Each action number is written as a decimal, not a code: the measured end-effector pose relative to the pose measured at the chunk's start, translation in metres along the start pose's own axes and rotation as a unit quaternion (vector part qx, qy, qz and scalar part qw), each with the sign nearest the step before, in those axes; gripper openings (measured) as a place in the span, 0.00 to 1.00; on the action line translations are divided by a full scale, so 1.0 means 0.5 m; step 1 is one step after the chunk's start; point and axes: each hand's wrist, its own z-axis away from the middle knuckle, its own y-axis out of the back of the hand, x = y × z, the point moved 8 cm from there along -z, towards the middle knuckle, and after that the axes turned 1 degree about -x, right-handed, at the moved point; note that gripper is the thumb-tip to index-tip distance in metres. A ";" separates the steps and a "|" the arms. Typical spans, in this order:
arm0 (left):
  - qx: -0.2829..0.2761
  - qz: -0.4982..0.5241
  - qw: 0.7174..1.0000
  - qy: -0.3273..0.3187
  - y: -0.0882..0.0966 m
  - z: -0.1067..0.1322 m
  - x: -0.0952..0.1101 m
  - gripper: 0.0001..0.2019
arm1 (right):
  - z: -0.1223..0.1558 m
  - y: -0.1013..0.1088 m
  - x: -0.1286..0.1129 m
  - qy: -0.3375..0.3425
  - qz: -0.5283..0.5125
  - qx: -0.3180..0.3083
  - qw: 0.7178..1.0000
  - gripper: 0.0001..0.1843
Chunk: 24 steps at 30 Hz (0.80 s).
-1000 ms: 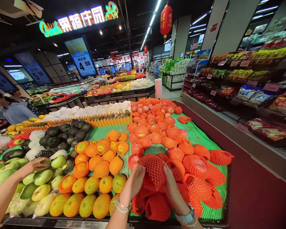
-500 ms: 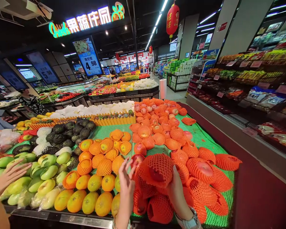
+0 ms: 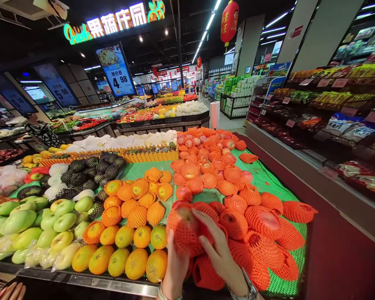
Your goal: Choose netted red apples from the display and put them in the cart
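Orange foam net (image 3: 187, 239) round a red apple (image 3: 185, 217): that's the centre of it, held up just above the near end of the heap, the apple's top peeking out of the sleeve. The left hand (image 3: 175, 266) cups it from below and behind, closed against the mesh. The right hand (image 3: 220, 254) grips the other side, its fingers (image 3: 210, 223) spread across the net and the thumb tucked under. There's a watch (image 3: 249, 286) on the right wrist.

So one fruit is up off the pile and sleeved. Around it lie plenty more netted apples (image 3: 262, 223), some sitting in opened-out nets, and a few flat nets (image 3: 300, 211) that look empty on the green mat (image 3: 268, 177).

Just to the left is a front row of bare yellow-orange fruit (image 3: 136, 263), then green apples (image 3: 62, 221) and dark fruit in black mesh (image 3: 90, 171). The table's metal rim (image 3: 90, 283) runs along the front.

In the bottom-left corner, another person's hand (image 3: 8, 291) sits at the edge. Overhead hang a price sign (image 3: 117, 71) and a red lantern (image 3: 229, 21), with packed shelves (image 3: 331, 100) across the aisle on the right.
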 end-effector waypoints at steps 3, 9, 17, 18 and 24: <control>0.067 0.073 0.995 0.015 0.005 -0.003 0.024 0.22 | -0.001 0.002 -0.009 0.032 0.098 -0.042 0.994 0.23; 0.115 0.060 0.991 0.033 -0.007 0.014 0.047 0.28 | -0.022 -0.011 -0.015 0.011 0.116 -0.106 0.988 0.11; 0.135 0.055 0.989 0.028 0.011 0.021 0.056 0.23 | -0.019 -0.014 -0.037 0.005 0.102 -0.183 0.978 0.09; 0.144 0.055 0.988 0.024 0.014 0.022 0.058 0.22 | -0.017 -0.018 -0.042 0.028 0.098 -0.181 0.978 0.10; 0.095 0.102 0.989 0.046 0.013 0.018 0.033 0.25 | -0.002 0.009 -0.052 0.134 0.096 0.008 0.986 0.14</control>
